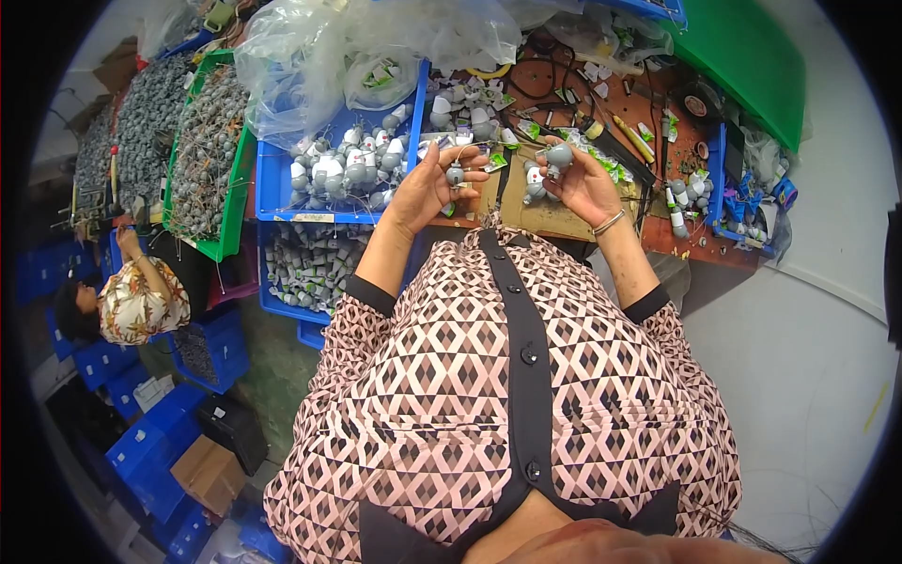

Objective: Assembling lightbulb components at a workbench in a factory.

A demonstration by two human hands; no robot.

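Note:
My left hand (pixel 434 191) has a small grey ball-shaped piece (pixel 455 176) held at its fingers, with a thin wire or cord standing up from it. The other fingers are stretched out to the right. In my right hand (pixel 584 188) a larger grey rounded piece (pixel 559 155) is pinched between thumb and fingers. Just under that hand, more grey-and-white pieces (pixel 534 179) sit against the brown board (pixel 520 214). My two hands are apart, both above the near edge of the workbench.
Left of my hands, a blue tray (pixel 280 211) holds several grey-and-white pieces, partly under clear plastic bags (pixel 376 38). Below it is another blue bin (pixel 282 308). Green trays (pixel 235 226) stand farther left, near a seated co-worker (pixel 141 296). Cables and tools (pixel 631 139) clutter the right side.

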